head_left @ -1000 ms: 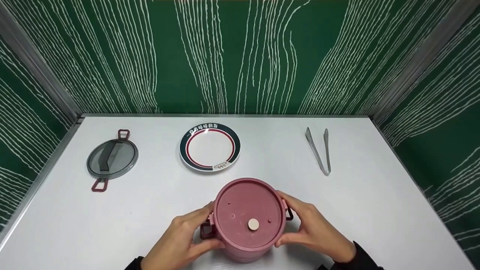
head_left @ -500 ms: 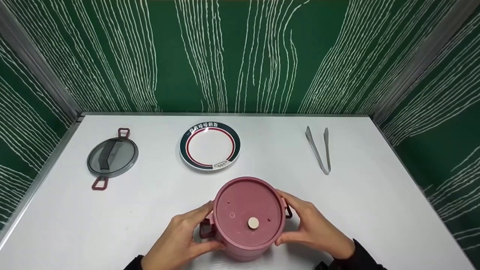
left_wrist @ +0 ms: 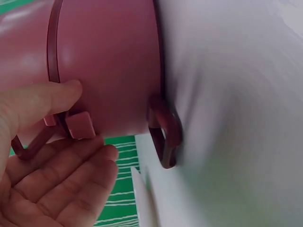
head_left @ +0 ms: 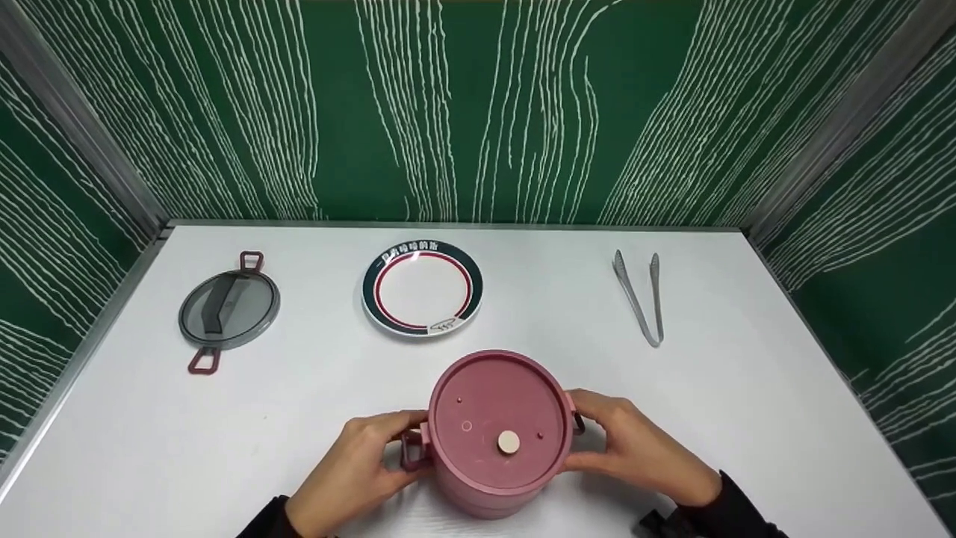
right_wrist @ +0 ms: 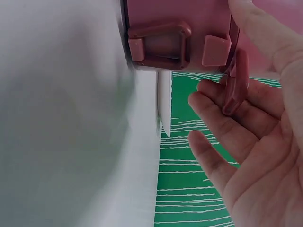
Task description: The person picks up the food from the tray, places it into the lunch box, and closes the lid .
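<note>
— Since the white table [head_left: 747,418] gives me room, I keep the pink container [head_left: 497,430] at its near edge, between both hands.
— How are they set?
— My left hand [head_left: 351,474] and right hand [head_left: 642,452] lie spread, fingers fairly straight, against its side clasps [left_wrist: 163,132], probably to steady it. Lid [head_left: 228,310], plate [head_left: 422,288] and tongs [head_left: 641,302] sit well apart behind.

1. Left hand [head_left: 358,467] has slid off the pink pot's [head_left: 499,430] rim; its fingers now sit by the left clasp [head_left: 410,450], lower on the side.
2. Right hand [head_left: 638,452] has drawn back the same way, fingertips now at the right clasp.
3. Both thumbs have come off the pot's near rim.
</note>
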{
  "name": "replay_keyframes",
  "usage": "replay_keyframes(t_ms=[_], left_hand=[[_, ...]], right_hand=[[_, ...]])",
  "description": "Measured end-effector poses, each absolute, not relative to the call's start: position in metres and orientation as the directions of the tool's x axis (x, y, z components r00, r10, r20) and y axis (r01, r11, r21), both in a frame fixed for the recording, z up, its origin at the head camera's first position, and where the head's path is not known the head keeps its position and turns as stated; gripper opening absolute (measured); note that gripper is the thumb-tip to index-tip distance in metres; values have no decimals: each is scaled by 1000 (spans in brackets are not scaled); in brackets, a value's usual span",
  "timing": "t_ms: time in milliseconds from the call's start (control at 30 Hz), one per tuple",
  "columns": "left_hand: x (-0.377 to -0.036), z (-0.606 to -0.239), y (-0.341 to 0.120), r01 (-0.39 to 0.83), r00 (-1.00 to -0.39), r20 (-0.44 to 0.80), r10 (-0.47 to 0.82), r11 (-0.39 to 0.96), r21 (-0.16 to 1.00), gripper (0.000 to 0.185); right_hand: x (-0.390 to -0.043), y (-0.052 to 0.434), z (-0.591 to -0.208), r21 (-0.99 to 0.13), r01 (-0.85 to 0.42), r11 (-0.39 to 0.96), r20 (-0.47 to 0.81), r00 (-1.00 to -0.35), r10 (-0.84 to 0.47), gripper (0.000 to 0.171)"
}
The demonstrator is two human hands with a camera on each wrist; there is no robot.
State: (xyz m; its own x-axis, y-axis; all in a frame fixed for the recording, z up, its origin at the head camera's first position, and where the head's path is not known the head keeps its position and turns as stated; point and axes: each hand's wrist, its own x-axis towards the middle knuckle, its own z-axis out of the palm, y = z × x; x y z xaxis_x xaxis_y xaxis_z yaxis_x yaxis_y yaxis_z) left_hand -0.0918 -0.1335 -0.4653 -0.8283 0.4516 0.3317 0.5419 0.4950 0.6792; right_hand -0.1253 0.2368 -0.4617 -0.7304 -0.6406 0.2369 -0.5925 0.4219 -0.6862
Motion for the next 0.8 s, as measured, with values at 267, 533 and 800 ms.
replay_keyframes(t_ms=[267, 533, 800], left_hand=[[-93, -471, -134, 518, -843, 329, 425, 481, 707, 48], [-94, -471, -137, 526, -836, 337, 433, 457, 718, 47], [-95, -470, -136, 482, -855, 300, 424, 433, 762, 44]], right_hand=[[-126, 237, -462, -590, -687, 425, 329, -685, -650, 53], [-125, 236, -461, -568, -684, 457, 325, -697, -639, 47], [-127, 238, -460, -594, -661, 459, 288, -707, -646, 44]])
